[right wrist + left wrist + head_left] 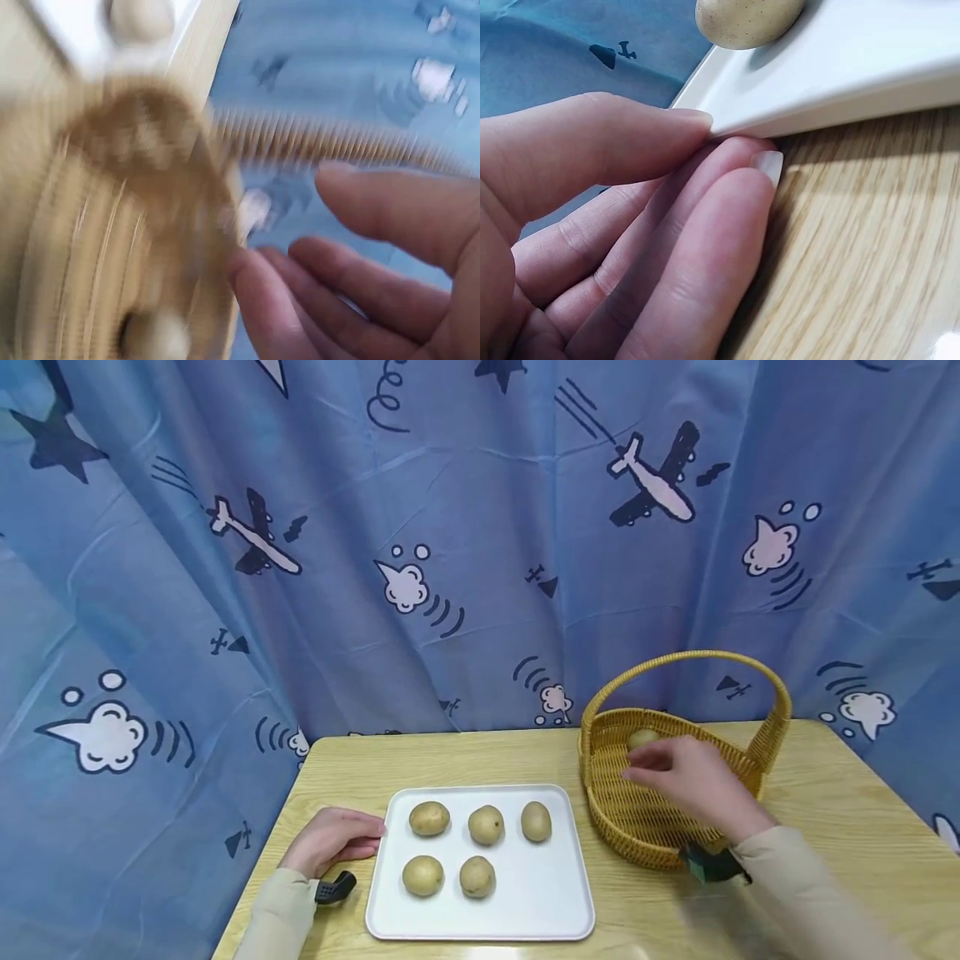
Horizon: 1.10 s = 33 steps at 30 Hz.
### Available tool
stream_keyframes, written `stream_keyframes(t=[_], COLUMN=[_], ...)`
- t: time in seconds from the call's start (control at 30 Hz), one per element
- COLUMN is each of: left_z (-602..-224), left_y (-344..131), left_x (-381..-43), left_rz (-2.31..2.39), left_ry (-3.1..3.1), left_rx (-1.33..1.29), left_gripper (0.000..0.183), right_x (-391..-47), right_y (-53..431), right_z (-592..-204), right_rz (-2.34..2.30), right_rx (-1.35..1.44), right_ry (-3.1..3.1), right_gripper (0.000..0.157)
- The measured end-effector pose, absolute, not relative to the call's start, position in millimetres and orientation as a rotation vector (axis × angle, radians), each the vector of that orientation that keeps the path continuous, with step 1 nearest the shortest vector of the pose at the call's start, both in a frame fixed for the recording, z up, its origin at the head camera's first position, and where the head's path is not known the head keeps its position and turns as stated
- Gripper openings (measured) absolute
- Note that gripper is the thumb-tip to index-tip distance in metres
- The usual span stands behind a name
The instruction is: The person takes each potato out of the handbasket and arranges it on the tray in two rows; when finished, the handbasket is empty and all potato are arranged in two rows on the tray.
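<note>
A white tray (536,902) carries several potatoes, three in its back row and two in front; the nearest to the left hand is a potato (429,818). At the tray's left edge, my left hand (337,842) pinches the rim between thumb and fingers, as the left wrist view shows. My right hand (693,777) hovers over a woven basket (630,810), thumb and fingers apart and nothing between them. Inside the basket, toward the back, lies one potato (642,739), also visible as a blurred potato (156,335) in the right wrist view.
The basket's tall handle (686,654) arches above the right hand. A wooden table (450,760) bears both tray and basket. Behind it hangs a blue curtain (480,610) with aeroplane prints, close to the table's back edge.
</note>
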<state>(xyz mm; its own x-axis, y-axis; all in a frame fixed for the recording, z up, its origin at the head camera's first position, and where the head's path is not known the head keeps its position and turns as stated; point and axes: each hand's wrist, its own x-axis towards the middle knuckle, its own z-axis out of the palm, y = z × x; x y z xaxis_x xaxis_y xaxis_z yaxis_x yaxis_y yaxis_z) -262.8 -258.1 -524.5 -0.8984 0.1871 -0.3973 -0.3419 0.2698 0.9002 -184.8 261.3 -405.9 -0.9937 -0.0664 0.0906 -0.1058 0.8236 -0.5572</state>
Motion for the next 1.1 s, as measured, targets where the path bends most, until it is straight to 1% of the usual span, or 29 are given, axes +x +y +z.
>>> stream_keyframes(t=[0.1, 0.2, 0.27, 0.37, 0.47, 0.7, 1.1], left_z=[-525, -526, -527, -527, -528, -531, -530], left_y=[-259, -261, -261, -261, -261, -259, -258], left_x=[-262, -261, -261, -261, -262, -264, -265], left_rz=[1.669, 1.675, 1.677, 1.678, 1.677, 1.687, 1.680], left_ry=[2.111, 2.103, 2.102, 2.113, 2.130, 2.139, 2.132], left_rx=[-0.130, -0.130, -0.137, -0.150, -0.159, -0.136, -0.160], left_gripper=[0.042, 0.042, 0.041, 0.041, 0.041, 0.041, 0.038], right_x=[-206, -230, -242, -257, -267, -275, -281], right_y=[291, 310, 318, 324, 327, 327, 323], right_z=[-411, -419, -425, -431, -435, -440, -444], right_rz=[0.875, 0.869, 0.877, 0.882, 0.887, 0.908, 0.939], right_rx=[-0.002, -0.108, -0.164, -0.230, -0.288, -0.413, -0.456], right_ry=[-2.983, -3.051, -3.081, -3.110, -3.105, -3.112, -3.096], right_gripper=[0.052, 0.056, 0.054, 0.047, 0.043, 0.045, 0.049])
